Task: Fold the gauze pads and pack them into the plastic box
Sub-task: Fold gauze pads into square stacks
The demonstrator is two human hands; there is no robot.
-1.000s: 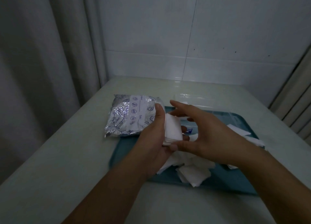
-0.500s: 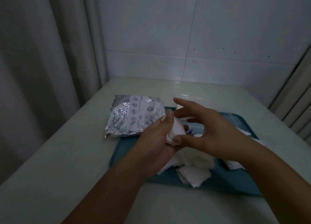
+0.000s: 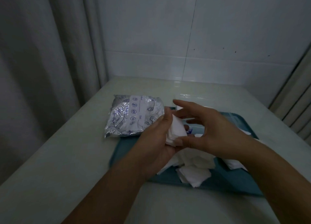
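A white gauze pad (image 3: 176,131) is pinched between both hands above the blue tray (image 3: 124,149). My left hand (image 3: 156,143) cups it from the left, thumb on its upper edge. My right hand (image 3: 212,131) presses its thumb on the pad's lower corner, fingers spread above it. Several loose gauze pads (image 3: 195,171) lie heaped on the tray below my hands, and more (image 3: 235,165) show under my right wrist. The clear plastic box (image 3: 190,99) stands beyond the tray, partly hidden by my right fingers.
A silvery printed pouch (image 3: 133,116) lies at the tray's back left corner, partly on the pale table (image 3: 67,156). A tiled wall (image 3: 185,38) closes the back, a curtain (image 3: 42,55) hangs at the left, and the table's right edge runs close to the tray.
The pad has been squeezed narrower between my hands. My left thumb has tipped over its top, and my right hand has drawn slightly closer to the left.
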